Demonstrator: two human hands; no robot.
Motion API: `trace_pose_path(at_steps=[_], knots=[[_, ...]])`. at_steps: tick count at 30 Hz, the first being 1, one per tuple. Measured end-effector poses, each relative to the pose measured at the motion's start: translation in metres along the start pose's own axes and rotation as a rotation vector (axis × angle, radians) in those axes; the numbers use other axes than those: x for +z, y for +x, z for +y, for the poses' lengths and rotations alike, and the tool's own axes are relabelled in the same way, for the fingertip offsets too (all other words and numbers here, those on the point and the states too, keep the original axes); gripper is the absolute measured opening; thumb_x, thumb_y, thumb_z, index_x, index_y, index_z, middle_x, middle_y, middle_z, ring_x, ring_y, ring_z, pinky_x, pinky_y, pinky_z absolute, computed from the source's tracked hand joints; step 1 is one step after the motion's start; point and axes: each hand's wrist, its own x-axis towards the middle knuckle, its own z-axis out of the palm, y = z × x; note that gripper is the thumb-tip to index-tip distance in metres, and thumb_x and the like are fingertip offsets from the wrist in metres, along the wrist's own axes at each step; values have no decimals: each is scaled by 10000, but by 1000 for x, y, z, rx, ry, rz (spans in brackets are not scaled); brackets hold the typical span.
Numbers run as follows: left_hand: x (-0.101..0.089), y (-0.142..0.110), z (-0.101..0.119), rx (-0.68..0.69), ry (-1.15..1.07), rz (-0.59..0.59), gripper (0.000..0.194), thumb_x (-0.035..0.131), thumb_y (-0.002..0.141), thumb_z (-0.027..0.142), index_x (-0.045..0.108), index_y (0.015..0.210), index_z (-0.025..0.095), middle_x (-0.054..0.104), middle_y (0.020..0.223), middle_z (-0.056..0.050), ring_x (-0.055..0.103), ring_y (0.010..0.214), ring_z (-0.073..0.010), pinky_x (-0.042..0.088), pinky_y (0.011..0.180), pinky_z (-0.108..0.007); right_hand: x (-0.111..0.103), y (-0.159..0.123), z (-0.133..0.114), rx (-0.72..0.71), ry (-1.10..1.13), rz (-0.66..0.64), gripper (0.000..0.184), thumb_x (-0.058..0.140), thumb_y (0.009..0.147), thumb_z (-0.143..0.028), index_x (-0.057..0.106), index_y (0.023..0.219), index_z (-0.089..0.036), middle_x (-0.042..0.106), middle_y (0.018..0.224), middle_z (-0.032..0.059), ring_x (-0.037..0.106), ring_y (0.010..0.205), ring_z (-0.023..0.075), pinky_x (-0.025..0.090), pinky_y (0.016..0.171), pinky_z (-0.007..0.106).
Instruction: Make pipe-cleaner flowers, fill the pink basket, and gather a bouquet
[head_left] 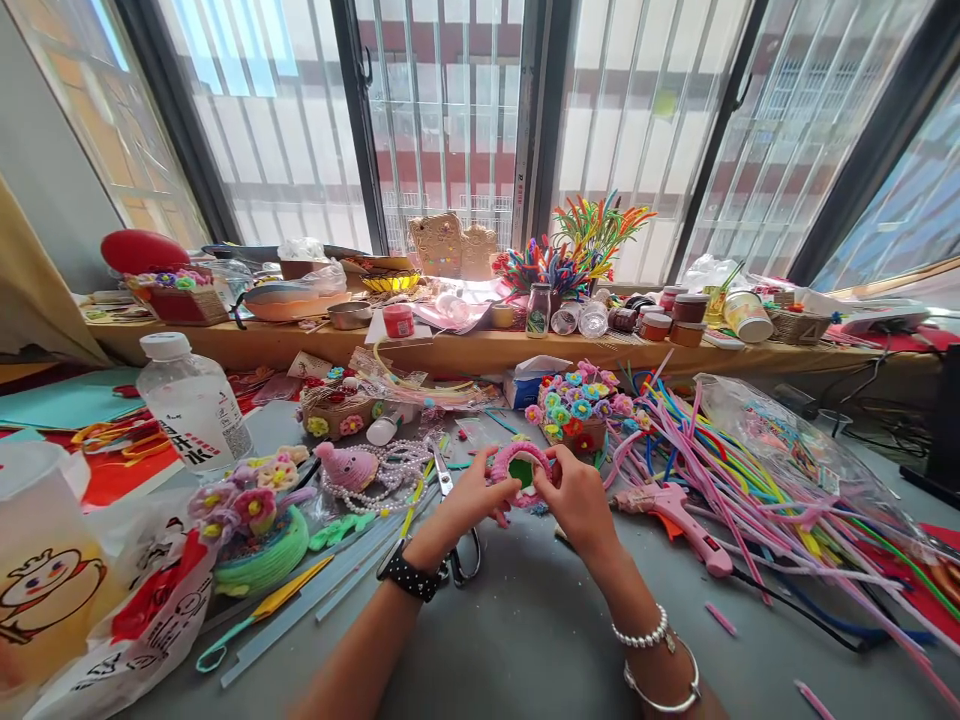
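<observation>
Both my hands meet over the grey table, holding a small round craft piece (521, 465) with a pink fuzzy rim and a green centre. My left hand (472, 497), with a black watch on its wrist, pinches the piece's left side. My right hand (579, 497), with a pearl bracelet and a bangle, grips its right side. Scissors (454, 520) lie just under my left hand. A pink glue gun (675, 515) lies right of my right hand.
A heap of coloured pipe cleaners (750, 480) spreads to the right. A flower basket (577, 405) stands behind my hands. A water bottle (191, 400), a pink pig figure (346, 465) with pearls and a green flower basket (259, 540) sit left. The window ledge (480, 350) is crowded with jars.
</observation>
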Motion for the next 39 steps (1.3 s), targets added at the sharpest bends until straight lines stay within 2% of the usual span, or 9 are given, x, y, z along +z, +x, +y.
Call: trace_pose_path(at_steps=[6,12,20,22,26,28,30,34,39], knots=[[1,2,-4,124,91,72,470,483,693,340,373,1115,163,508,768,-9,505,443,-72,445,353,-196,1,0,3,32,12,15,240,411,765,-355,555,804,-167,590,586,19,535,515,142,326,485,213],[1,-2,-4,158,281,54,425,404,700,248,462,1112,160,581,713,-10,486,399,-80,424,362,-203,0,-2,5,-30,36,-53,173,405,777,-265,544,722,-178,599,624,12,530,542,127,327,508,201],[-1,-3,-4,166,278,140,437,474,639,245,517,1072,206,592,989,-46,560,631,-136,438,482,-196,7,-4,7,-6,84,-49,153,397,763,-222,525,691,-177,584,606,4,507,518,110,327,488,188],[-3,-4,-3,118,285,71,449,466,647,255,494,1092,203,608,887,-38,544,554,-128,419,430,-200,0,-3,8,7,79,-104,145,421,749,-243,523,671,-175,557,551,-9,484,485,105,307,465,191],[-5,-9,2,-28,284,-202,362,433,692,326,541,999,168,530,567,16,465,397,-102,361,353,-190,-20,-4,12,13,96,-323,210,486,705,-322,493,562,-169,521,484,-23,444,445,88,256,415,185],[-4,-11,2,-79,309,-321,355,416,710,414,571,908,165,490,508,29,434,355,-90,335,346,-186,-25,-7,14,33,145,-507,246,472,714,-345,493,545,-167,503,438,-33,417,393,74,230,381,179],[-2,-13,0,-70,402,-358,367,402,711,467,588,818,170,486,499,30,413,336,-84,306,348,-189,-24,-10,15,25,113,-593,254,477,708,-347,499,532,-165,496,423,-33,387,367,68,194,362,183],[0,-11,-8,170,668,-203,325,423,712,413,578,582,159,498,502,14,433,436,-97,289,425,-196,-14,-14,14,-50,-86,-494,216,515,674,-290,506,503,-158,497,455,-22,354,417,73,149,387,202],[3,-11,-5,313,790,-99,221,466,682,322,589,590,163,509,524,24,402,510,-92,242,465,-199,-11,-14,11,-51,-96,-492,159,526,682,-275,546,575,-159,505,490,-23,388,451,79,171,399,199]])
